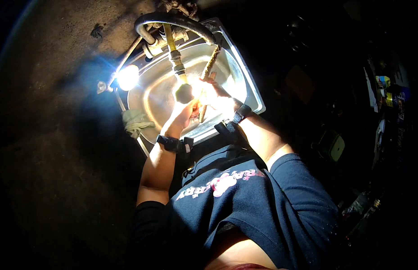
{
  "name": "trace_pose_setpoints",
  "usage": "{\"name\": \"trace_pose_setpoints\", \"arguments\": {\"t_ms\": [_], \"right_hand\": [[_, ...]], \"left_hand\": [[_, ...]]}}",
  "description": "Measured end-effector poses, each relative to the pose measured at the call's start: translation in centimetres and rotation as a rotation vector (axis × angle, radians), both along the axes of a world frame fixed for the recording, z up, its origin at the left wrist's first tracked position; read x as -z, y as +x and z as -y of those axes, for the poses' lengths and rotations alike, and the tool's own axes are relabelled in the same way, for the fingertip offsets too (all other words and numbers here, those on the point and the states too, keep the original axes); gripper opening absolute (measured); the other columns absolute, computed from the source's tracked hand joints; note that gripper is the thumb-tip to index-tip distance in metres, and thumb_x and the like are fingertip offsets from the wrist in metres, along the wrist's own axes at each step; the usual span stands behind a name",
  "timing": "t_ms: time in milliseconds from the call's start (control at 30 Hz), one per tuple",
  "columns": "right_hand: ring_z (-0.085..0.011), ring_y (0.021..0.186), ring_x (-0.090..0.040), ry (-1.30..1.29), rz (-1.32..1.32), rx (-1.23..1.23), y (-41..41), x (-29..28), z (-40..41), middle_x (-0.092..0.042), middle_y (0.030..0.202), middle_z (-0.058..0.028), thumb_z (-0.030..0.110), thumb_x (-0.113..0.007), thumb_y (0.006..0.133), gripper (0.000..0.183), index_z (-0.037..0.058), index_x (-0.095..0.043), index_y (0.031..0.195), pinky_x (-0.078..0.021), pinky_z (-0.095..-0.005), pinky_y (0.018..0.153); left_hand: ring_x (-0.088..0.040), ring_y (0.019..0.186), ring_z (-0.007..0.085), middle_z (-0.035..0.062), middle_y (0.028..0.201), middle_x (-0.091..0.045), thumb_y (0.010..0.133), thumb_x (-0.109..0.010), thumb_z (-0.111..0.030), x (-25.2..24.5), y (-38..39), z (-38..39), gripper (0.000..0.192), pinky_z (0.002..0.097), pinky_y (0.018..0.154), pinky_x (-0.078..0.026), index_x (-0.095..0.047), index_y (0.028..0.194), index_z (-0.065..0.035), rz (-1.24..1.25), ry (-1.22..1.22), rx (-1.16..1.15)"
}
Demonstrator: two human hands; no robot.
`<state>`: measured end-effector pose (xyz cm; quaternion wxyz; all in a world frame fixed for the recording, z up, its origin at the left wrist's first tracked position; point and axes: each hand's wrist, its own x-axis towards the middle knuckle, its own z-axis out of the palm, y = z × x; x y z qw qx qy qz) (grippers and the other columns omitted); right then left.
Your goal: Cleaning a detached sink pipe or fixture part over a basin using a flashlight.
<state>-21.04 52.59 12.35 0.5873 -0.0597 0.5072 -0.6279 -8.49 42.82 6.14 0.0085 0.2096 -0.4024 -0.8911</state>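
Both hands meet in strong glare over a stainless steel sink basin. My left hand has curled fingers, just below a dark rounded piece at the lower end of a yellowish pipe with ring-shaped fittings. Whether the hand touches that piece is unclear. My right hand is partly washed out by light, close against the left fingertips. A narrow brown stick-like piece shows between the hands. Above the right hand hangs a rough, rope-like length. Glare hides what the fingers hold.
A thick dark hose arches over the basin's far end. A bright lamp shines at the left rim, above a bunched pale cloth. Dark surroundings at right hold a greenish container and various packages.
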Motion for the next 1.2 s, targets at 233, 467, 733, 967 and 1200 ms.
{"name": "trace_pose_setpoints", "arguments": {"t_ms": [233,467,733,967,1200], "right_hand": [[-0.0117,0.083,-0.053,-0.019,-0.105,0.011,0.5,-3.1,-0.3,-0.057,0.087,-0.0025,0.026,-0.053,0.088,0.016,0.0134,-0.056,0.096,-0.0436,-0.0266,0.072],[-0.0096,0.062,-0.054,0.101,0.004,0.223,0.7,0.7,0.7,-0.059,0.080,-0.0010,0.025,-0.055,0.088,0.012,0.0150,-0.057,0.094,-0.0403,-0.0222,0.045],[-0.0071,0.056,-0.050,-0.088,0.149,0.088,1.7,3.0,0.8,-0.053,0.074,0.0000,0.024,-0.052,0.090,0.013,0.0108,-0.053,0.092,-0.0428,-0.0189,0.045],[-0.0118,0.067,-0.056,-0.029,-0.199,0.066,0.9,4.0,1.2,-0.055,0.071,-0.0018,0.024,-0.054,0.088,0.016,0.0083,-0.058,0.089,-0.0463,-0.0258,0.055],[-0.0151,0.066,-0.056,0.127,-0.293,-0.020,0.0,2.7,-0.1,-0.056,0.078,-0.0073,0.030,-0.058,0.086,0.022,0.0077,-0.057,0.090,-0.0454,-0.0291,0.058]], "left_hand": [[-0.041,0.040,0.0091,0.0016,0.056,-0.048,0.092,-0.044,-0.034,-4.2,-1.5,-0.6,0.030,0.0224,0.036,-0.032,-0.051,0.082,-0.0073,0.176,0.156,0.044],[-0.047,0.044,0.0092,0.0045,0.065,-0.054,0.088,-0.051,-0.016,-2.2,-2.3,-1.7,0.011,0.0237,0.037,-0.036,-0.054,0.086,-0.0048,0.212,-0.421,-0.046],[-0.045,0.042,0.0087,0.0018,0.059,-0.050,0.092,-0.045,-0.032,-4.3,-1.4,-0.7,0.027,0.0207,0.036,-0.035,-0.053,0.085,-0.0075,0.221,0.153,-0.114],[-0.038,0.039,0.0081,-0.0016,0.055,-0.041,0.091,-0.047,-0.039,-4.5,1.7,-1.4,0.033,0.0204,0.035,-0.034,-0.053,0.088,-0.0070,0.186,0.207,0.029],[-0.041,0.042,0.0069,-0.0007,0.056,-0.045,0.091,-0.051,-0.033,-5.0,5.5,-1.7,0.028,0.0221,0.035,-0.033,-0.051,0.089,-0.0047,0.365,-0.551,0.110]]}}
